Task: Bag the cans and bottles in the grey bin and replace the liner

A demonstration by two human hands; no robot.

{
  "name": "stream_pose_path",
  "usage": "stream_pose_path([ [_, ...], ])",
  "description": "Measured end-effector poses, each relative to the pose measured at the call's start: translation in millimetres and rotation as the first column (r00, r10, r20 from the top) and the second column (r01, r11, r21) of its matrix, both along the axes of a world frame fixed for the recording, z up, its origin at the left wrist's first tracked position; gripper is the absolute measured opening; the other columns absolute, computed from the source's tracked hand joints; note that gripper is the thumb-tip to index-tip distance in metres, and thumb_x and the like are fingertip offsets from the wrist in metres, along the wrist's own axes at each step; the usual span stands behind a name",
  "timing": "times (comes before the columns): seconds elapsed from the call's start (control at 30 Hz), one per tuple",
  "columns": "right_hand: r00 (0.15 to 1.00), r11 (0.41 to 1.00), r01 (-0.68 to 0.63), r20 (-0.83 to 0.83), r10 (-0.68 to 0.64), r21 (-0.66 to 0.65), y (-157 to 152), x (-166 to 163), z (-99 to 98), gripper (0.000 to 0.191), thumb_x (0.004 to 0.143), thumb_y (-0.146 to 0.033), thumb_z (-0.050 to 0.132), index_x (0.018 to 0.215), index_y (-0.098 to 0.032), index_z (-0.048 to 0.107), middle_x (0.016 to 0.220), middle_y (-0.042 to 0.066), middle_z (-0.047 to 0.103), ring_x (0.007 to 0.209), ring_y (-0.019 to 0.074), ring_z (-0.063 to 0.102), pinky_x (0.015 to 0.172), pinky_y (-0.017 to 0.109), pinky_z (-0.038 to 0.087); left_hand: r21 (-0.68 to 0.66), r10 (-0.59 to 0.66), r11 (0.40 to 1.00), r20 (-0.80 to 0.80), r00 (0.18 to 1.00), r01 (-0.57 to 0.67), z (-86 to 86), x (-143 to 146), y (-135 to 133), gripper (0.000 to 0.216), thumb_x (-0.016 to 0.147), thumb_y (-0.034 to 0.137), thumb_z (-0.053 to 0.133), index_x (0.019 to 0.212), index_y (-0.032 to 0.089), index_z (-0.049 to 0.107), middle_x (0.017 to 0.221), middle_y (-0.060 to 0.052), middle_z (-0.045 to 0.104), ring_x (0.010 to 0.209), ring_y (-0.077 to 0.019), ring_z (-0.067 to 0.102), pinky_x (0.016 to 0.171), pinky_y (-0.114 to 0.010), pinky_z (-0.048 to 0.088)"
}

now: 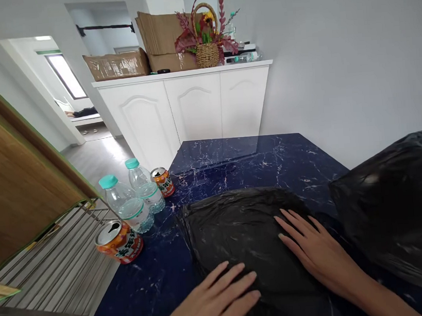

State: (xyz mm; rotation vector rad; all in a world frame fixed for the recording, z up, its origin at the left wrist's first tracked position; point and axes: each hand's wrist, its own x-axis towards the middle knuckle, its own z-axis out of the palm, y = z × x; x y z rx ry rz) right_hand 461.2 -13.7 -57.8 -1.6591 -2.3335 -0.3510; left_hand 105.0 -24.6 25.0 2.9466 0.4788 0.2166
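Note:
A flat black plastic bag (pixel 238 224) lies spread on the dark blue marble table (pixel 255 159). My left hand (pixel 215 301) rests on the bag's near edge, palm down, fingers stretched out flat. My right hand (pixel 313 247) lies flat on the bag's right part, fingers extended and pointing away to the left. Neither hand holds anything. A second, bulging black bag (pixel 394 216) sits on the table to the right, close to my right forearm.
At the table's left edge stand two clear water bottles with teal caps (pixel 129 203) (pixel 145 185) and two opened orange cans (pixel 119 241) (pixel 162 181). A metal wire rack (pixel 59 272) and a wooden panel (pixel 12 183) lie to the left. White cabinets (pixel 192 106) with boxes and a flower basket (pixel 206 36) stand behind.

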Motion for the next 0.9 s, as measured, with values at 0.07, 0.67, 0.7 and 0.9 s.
stream_pose_path([
  [0.07,0.998,0.998,0.058,-0.012,-0.058,0.014,-18,0,-5.7,0.061,0.11,-0.061,0.034,0.16,-0.029,0.052,0.16,0.01,0.057,0.141,0.0366,0.059,0.104,0.061,0.057,0.055,-0.009,0.998,0.015,1.0,0.008,-14.7,1,-12,0.072,0.109,0.042,0.057,0.17,0.021,0.027,0.168,-0.007,0.044,0.159,-0.0273,0.038,0.131,-0.047,0.033],
  [0.67,0.819,0.95,0.008,-0.543,-0.185,-0.312,-55,26,11.4,0.039,0.105,-0.057,0.051,0.139,-0.042,0.064,0.117,0.003,0.081,0.104,0.0312,0.08,0.076,0.04,0.069,-0.352,0.745,0.657,0.161,0.648,-0.667,55.2,-17,72,0.036,0.101,0.022,0.047,0.127,0.02,0.071,0.095,-0.005,0.081,0.089,-0.0256,0.078,0.079,-0.03,0.058],
  [0.7,0.794,0.932,0.039,-0.556,-0.248,-0.359,-47,22,14.3,0.041,0.105,-0.06,0.05,0.137,-0.039,0.065,0.116,0.005,0.081,0.103,0.0324,0.08,0.072,0.039,0.068,-0.192,0.774,0.633,0.115,0.623,-0.75,57.3,-15,86,0.038,0.102,0.023,0.048,0.134,0.019,0.067,0.093,-0.007,0.081,0.087,-0.0282,0.078,0.08,-0.034,0.058],
  [0.9,0.893,0.975,0.223,-0.402,-0.204,0.001,-43,-20,46.0,0.06,0.104,-0.06,0.046,0.158,-0.033,0.046,0.15,0.011,0.064,0.124,0.0413,0.07,0.089,0.057,0.064,0.314,0.659,0.675,0.15,0.737,-0.668,61.1,22,104,0.065,0.103,0.026,0.056,0.163,0.01,0.034,0.157,-0.026,0.053,0.146,-0.0426,0.052,0.117,-0.058,0.045],
])
